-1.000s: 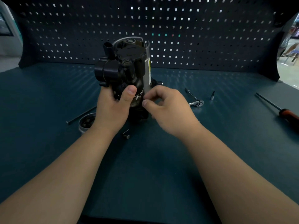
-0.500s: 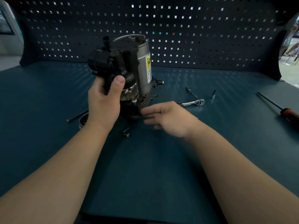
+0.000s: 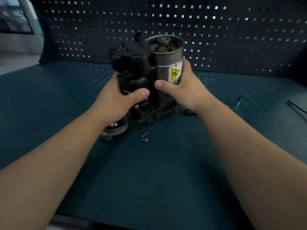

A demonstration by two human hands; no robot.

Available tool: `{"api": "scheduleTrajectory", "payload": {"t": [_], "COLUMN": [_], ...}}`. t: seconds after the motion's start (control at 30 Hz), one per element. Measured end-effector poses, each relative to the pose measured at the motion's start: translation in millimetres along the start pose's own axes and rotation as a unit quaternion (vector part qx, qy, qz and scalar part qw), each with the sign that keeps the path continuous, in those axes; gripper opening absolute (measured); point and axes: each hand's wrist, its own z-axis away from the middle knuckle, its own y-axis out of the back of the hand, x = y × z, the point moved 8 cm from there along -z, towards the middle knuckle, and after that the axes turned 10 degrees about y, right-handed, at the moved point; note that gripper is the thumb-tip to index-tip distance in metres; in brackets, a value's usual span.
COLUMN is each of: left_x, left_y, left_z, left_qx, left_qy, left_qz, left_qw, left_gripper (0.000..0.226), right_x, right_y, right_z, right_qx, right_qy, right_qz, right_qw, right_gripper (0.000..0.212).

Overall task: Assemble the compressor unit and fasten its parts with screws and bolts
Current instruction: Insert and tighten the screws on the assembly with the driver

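The compressor unit (image 3: 149, 77) stands upright on the dark teal mat (image 3: 149, 171), black housing on the left and silver cylinder with a yellow warning label on the right. My left hand (image 3: 118, 97) grips the black housing, thumb across its front. My right hand (image 3: 184, 87) grips the silver cylinder, fingers wrapped behind it. Two small screws (image 3: 144, 137) lie loose on the mat just in front of the unit. A round metal cover part (image 3: 116, 129) sits under my left wrist, partly hidden.
A small socket bit (image 3: 237, 100) stands at the right. A long tool shaft (image 3: 297, 107) reaches in from the right edge. A dark perforated panel (image 3: 216, 30) closes off the back of the bench.
My right hand left the unit's base and now grips the silver cylinder. The unit has turned and stands more upright, and the view has shifted closer.
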Motion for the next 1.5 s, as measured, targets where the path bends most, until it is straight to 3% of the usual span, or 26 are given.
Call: {"api": "scheduleTrajectory", "payload": {"t": [0.2,0.57,0.77,1.07,1.23,1.33,1.5], "left_x": [-4.0,-6.4,-0.5,-20.3,-46.1,-53.1,-41.2], "left_y": [6.3,7.0,-3.8,9.5,24.0,30.7,24.7], "left_z": [-15.2,-31.4,-33.7,-8.4,4.4,11.3,7.2], "left_qx": [-0.043,-0.078,-0.07,-0.071,0.046,0.101,0.083], "left_qy": [0.019,0.017,0.021,0.08,0.159,0.173,0.138], "left_qz": [0.015,0.026,-0.041,-0.076,-0.06,-0.038,-0.046], "left_qw": [0.999,0.996,0.996,0.991,0.984,0.979,0.986], "left_gripper": [0.072,0.049,0.074,0.09,0.051,0.044,0.044], "right_x": [4.6,5.9,14.9,-1.8,-4.2,-5.8,-6.8], "right_y": [-1.6,-4.9,7.1,-6.0,-6.5,-8.8,-12.2], "right_z": [-13.0,-32.3,-18.1,-10.2,-12.6,-11.3,-11.3], "right_qx": [0.008,-0.002,0.03,0.035,0.06,0.053,0.046], "right_qy": [-0.003,-0.007,-0.026,-0.03,-0.045,-0.043,-0.051], "right_qz": [0.024,0.077,0.051,0.085,0.105,0.119,0.123], "right_qw": [1.0,0.997,0.998,0.995,0.992,0.991,0.99], "right_gripper": [0.056,0.069,0.064,0.061,0.058,0.06,0.064]}}
